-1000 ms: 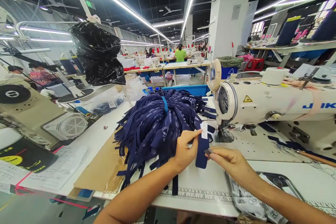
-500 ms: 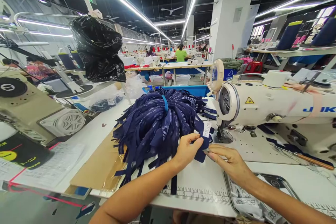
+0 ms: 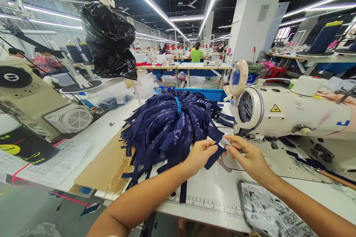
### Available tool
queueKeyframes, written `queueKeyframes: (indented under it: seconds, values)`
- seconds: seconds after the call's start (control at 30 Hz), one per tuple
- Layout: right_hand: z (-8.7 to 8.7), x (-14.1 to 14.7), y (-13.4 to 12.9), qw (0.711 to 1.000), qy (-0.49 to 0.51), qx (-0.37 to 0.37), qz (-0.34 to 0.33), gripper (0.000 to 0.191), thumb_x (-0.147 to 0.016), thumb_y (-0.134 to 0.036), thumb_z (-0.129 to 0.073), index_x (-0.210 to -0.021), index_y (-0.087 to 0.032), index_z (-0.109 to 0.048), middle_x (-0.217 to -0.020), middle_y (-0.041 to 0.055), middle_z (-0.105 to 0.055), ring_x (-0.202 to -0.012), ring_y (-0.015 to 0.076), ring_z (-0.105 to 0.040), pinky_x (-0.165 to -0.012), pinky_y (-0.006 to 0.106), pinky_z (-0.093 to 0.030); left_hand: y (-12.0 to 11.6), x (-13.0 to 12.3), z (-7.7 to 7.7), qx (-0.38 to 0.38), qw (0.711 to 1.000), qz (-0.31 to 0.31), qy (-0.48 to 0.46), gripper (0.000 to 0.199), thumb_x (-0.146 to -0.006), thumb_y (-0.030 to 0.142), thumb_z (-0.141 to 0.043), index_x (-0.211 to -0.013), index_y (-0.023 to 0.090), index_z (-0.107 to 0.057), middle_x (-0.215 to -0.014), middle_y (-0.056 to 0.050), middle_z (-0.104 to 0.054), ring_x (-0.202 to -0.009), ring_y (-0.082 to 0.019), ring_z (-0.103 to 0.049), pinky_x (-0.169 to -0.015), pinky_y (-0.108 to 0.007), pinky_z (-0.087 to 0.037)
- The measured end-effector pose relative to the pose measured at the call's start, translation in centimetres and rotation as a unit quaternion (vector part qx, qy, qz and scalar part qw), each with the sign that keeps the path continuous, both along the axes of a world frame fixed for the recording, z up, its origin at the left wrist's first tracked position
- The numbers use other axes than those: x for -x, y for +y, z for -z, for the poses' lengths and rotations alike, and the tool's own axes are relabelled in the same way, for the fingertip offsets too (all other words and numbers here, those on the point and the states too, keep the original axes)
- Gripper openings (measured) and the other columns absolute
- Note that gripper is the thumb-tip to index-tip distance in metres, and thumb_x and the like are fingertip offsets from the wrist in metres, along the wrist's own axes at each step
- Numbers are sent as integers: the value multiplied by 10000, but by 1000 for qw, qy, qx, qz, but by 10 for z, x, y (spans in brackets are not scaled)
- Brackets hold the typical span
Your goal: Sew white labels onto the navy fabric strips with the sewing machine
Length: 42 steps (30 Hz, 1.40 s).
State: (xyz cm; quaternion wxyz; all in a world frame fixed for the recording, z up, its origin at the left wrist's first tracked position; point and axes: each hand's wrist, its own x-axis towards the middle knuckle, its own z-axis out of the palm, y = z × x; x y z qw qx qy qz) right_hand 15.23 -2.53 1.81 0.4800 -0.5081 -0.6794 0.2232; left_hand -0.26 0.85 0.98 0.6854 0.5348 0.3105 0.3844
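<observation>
My left hand [image 3: 200,155] pinches a navy fabric strip [image 3: 213,158] between thumb and fingers, in front of the sewing machine's head. My right hand [image 3: 244,152] is closed on a small white label [image 3: 224,142] that lies against the strip. The fingers cover part of the label, and its print cannot be read. Just behind and to the left spreads a large bundle of navy strips [image 3: 164,129], gathered by a blue tie [image 3: 177,106]. The white sewing machine [image 3: 280,109] stands right of the bundle; my right hand hides its needle area.
A tray [image 3: 243,203] of white printed labels lies at the front right. Brown cardboard [image 3: 101,166] rests under the bundle's left side. A black plastic bag [image 3: 108,40] hangs at upper left. A wood-handled tool [image 3: 338,179] lies right of the machine bed. Other people sit farther back.
My right hand has moved up from the strip's lower edge to the label and now grips it. The strip has tilted, and the view has shifted slightly, showing more of the label tray.
</observation>
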Motion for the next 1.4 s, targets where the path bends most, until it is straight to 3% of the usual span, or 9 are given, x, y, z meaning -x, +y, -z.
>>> queueKeyframes:
  seconds: [0.13, 0.4, 0.63, 1.1, 1.23, 1.3, 1.4]
  values:
    - [3, 1, 4, 1000, 0, 19, -8, 319, -765, -416, -509, -964, -203, -639, -512, -27, -545, -476, 128, -497, -447, 249, -439, 1, 2, -1, 5, 1000, 13, 8, 348, -639, 472, -641, -687, 128, -656, -571, -20, -583, -475, -80, -453, -432, -174, -296]
    - [5, -2, 4, 999, 12, 37, -5, 322, -763, -411, -525, -958, -197, -664, -518, -8, -580, -522, 153, -566, -456, 253, -461, 0, 3, 1, 16, 1000, 10, 0, 340, -656, 462, -631, -632, 123, -657, -557, -23, -577, -447, -72, -433, -415, -173, -277]
    - [5, 3, 3, 999, -5, -25, 21, 280, -762, -355, -524, -925, -190, -680, -562, 5, -632, -474, 138, -555, -444, 246, -461, -2, 3, -3, -22, 1000, 16, -4, 328, -666, 451, -632, -633, 127, -675, -541, -16, -563, -450, -72, -410, -435, -183, -276]
    - [1, -10, 3, 997, -42, 10, -62, 275, -791, -365, -500, -932, -221, -688, -898, 35, -694, -774, 194, -640, -676, 291, -524, 0, 7, -11, -45, 997, 39, 42, 353, -686, 465, -598, -641, 121, -661, -575, -37, -598, -450, -74, -420, -425, -184, -271]
    - [0, -10, 2, 997, -64, 22, -48, 309, -808, -377, -472, -982, -211, -667, -677, 18, -664, -607, 167, -594, -557, 278, -495, 2, 7, -11, -30, 996, 54, 59, 376, -685, 482, -581, -636, 113, -632, -582, -30, -594, -441, -62, -397, -415, -177, -258]
    - [0, -8, 1, 997, -67, 18, -35, 322, -809, -383, -470, -1000, -201, -654, -507, -19, -554, -477, 135, -503, -475, 261, -446, 3, 7, -11, -19, 996, 58, 66, 369, -688, 475, -571, -629, 112, -609, -604, -30, -608, -436, -57, -386, -414, -176, -254]
    - [-1, -7, 0, 998, -52, 5, -35, 302, -798, -382, -486, -957, -197, -664, -446, -45, -443, -424, 108, -405, -441, 248, -397, 4, 7, -12, -20, 996, 62, 64, 348, -685, 457, -565, -617, 117, -580, -625, -35, -625, -473, -68, -421, -454, -183, -286]
